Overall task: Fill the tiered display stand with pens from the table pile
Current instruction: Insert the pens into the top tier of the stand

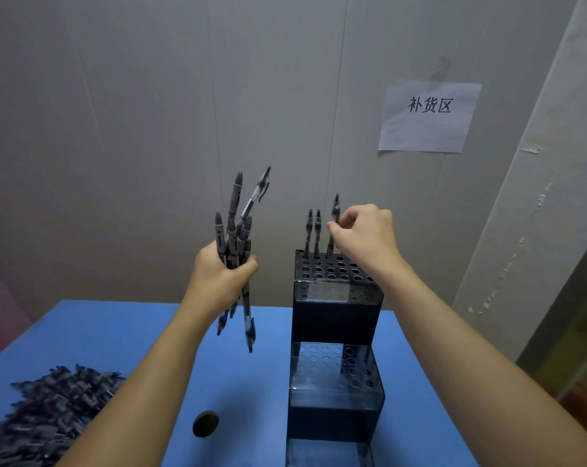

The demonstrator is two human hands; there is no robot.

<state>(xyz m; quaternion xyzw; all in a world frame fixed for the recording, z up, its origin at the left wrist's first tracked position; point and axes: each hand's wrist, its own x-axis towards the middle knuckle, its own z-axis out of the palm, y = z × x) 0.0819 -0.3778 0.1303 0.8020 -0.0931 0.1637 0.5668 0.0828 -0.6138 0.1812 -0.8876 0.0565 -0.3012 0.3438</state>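
A right hand [364, 235] pinches one pen [333, 227] over the top tier of the black tiered display stand [334, 318] while the left hand [223, 276] grips a loose, fanned pen bundle [236, 237] that could slip.

One sign can be read. A white sheet of paper [429, 116] hangs on the gray wall [150, 129], up and to the right. It has three big black Chinese characters in one row: 补货区. The words sit near the top middle of the sheet, and the rest of the sheet is blank.

The pens are too small and blurry to read any words or brand on them. The dark display stand shows no words that can be read.
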